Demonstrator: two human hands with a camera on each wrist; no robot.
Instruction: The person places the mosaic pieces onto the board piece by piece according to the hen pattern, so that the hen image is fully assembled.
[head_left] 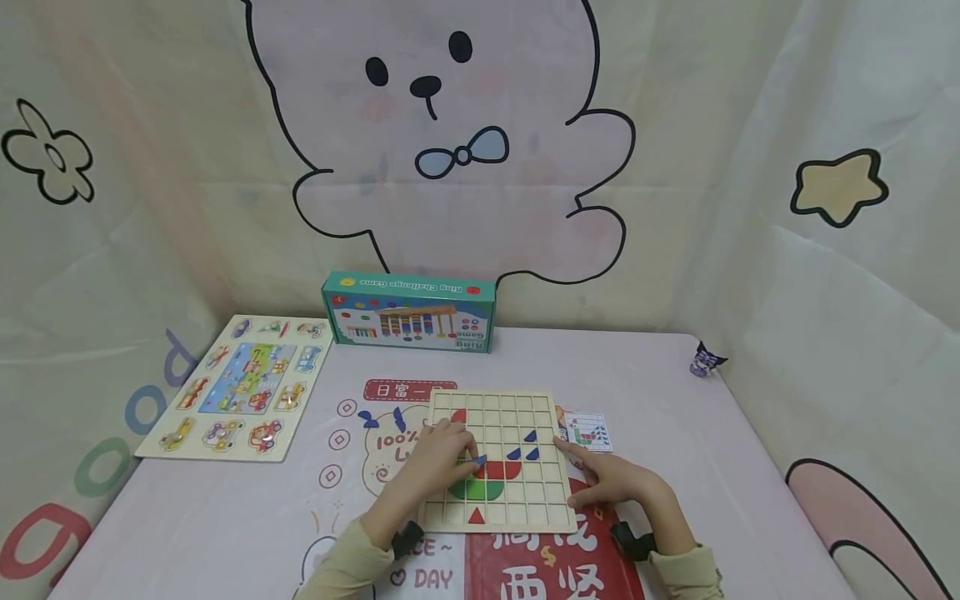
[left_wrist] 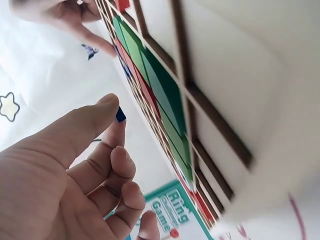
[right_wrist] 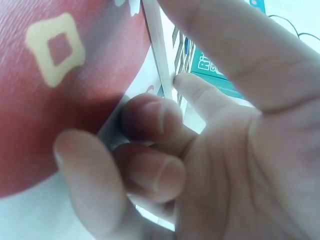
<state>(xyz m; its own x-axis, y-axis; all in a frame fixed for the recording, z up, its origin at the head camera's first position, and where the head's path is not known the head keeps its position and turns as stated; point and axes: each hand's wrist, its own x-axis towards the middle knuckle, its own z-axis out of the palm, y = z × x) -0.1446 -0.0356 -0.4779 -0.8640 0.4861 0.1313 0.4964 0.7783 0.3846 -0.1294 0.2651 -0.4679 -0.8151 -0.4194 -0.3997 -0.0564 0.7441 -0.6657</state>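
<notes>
A wooden grid board [head_left: 525,500] lies on the table with green [head_left: 476,490], red [head_left: 502,469] and blue pieces [head_left: 523,452] set in its squares. My left hand [head_left: 450,454] hovers over the board's left half and pinches a small blue piece [head_left: 481,459] between thumb and forefinger; the left wrist view shows that blue piece [left_wrist: 120,115] at the fingertips, just off the board [left_wrist: 235,75]. My right hand [head_left: 611,482] is at the board's right edge. In the right wrist view its fingers [right_wrist: 150,117] curl against that edge [right_wrist: 159,50].
Two loose blue pieces [head_left: 369,418] lie left of the board and a pattern card [head_left: 588,431] lies to its right. Behind stands a teal game box [head_left: 408,310], with a vehicle puzzle board [head_left: 240,385] at far left. A small figure [head_left: 705,360] sits at the back right corner.
</notes>
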